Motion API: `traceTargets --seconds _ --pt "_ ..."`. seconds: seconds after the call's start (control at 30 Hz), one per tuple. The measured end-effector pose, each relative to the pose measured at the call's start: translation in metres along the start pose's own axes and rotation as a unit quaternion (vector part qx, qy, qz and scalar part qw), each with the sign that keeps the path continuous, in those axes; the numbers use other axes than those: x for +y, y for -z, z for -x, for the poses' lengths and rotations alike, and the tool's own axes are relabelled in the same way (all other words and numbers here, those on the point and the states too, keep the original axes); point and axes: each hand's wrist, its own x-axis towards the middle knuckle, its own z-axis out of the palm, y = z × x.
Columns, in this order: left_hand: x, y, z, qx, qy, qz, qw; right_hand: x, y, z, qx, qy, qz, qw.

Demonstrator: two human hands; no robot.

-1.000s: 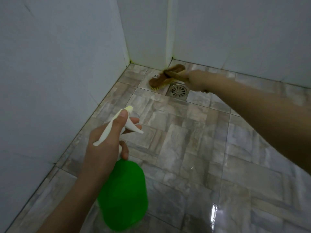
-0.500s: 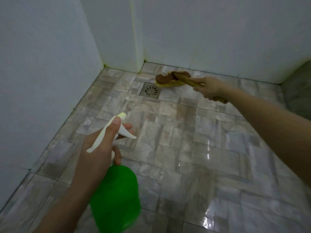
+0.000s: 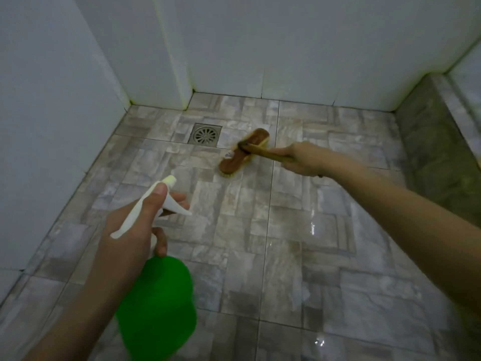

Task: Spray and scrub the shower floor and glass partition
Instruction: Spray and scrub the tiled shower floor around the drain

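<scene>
My left hand (image 3: 130, 230) grips the neck of a green spray bottle (image 3: 158, 308), fingers curled at its white trigger head (image 3: 156, 201), nozzle pointing toward the far wall. My right hand (image 3: 304, 158) holds the wooden handle of a scrub brush (image 3: 243, 152). The brush head lies bristles down on the wet tiled shower floor (image 3: 260, 230), just right of the square metal drain (image 3: 205, 133). No glass partition is plainly visible.
White walls close in on the left (image 3: 52, 126) and at the back (image 3: 286, 48), with a boxed corner column (image 3: 171, 61). A raised stone curb (image 3: 437, 152) runs along the right side. Wet glare shines on the near tiles.
The brush has swept from the back wall past the drain toward me, now angled to the drain's right. The view has shifted right. The left hand keeps its hold on the bottle.
</scene>
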Motion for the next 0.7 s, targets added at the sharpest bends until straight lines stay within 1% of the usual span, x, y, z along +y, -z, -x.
traceTargets --seconds 0.07,0.13,0.2,0.23,0.27,0.37,0.43,0.5,0.6,0.63,0.7 --pt "0.005 -0.004 0.004 -0.011 -0.032 0.017 0.999 0.003 0.005 -0.008 -0.006 0.019 0.018 1.0" --pt "0.007 0.0 0.007 -0.018 -0.037 0.017 0.999 0.012 0.021 0.007 -0.05 -0.01 0.023 0.998" --pt "0.008 0.005 0.009 -0.004 -0.028 0.023 0.999 0.011 0.036 0.025 -0.092 -0.059 0.027 0.994" --pt "0.007 0.007 0.01 0.002 -0.023 0.02 1.0 0.002 0.035 0.03 -0.094 -0.074 0.042 0.992" --pt "0.007 0.008 0.011 0.01 -0.019 0.015 1.0 -0.012 0.029 0.026 -0.077 -0.072 0.041 0.994" --pt "0.001 0.014 0.012 0.025 -0.011 0.004 1.0 -0.048 -0.003 -0.018 -0.011 -0.011 0.023 1.0" --pt "0.0 0.017 0.013 0.035 -0.006 0.001 0.999 -0.055 -0.006 -0.045 0.006 -0.001 0.013 1.0" --pt "-0.001 0.02 0.014 0.037 -0.007 -0.004 0.999 -0.053 0.008 -0.046 -0.012 -0.013 0.025 1.0" --pt "0.001 0.023 0.014 0.043 -0.013 0.007 0.999 -0.054 0.019 -0.025 -0.084 -0.051 0.003 0.995" --pt "0.001 0.023 0.014 0.045 -0.011 0.007 0.999 -0.06 0.017 -0.021 -0.09 -0.06 -0.001 0.994" --pt "0.0 0.024 0.013 0.049 -0.004 0.003 0.999 -0.078 0.007 -0.032 -0.06 -0.045 -0.004 0.997"
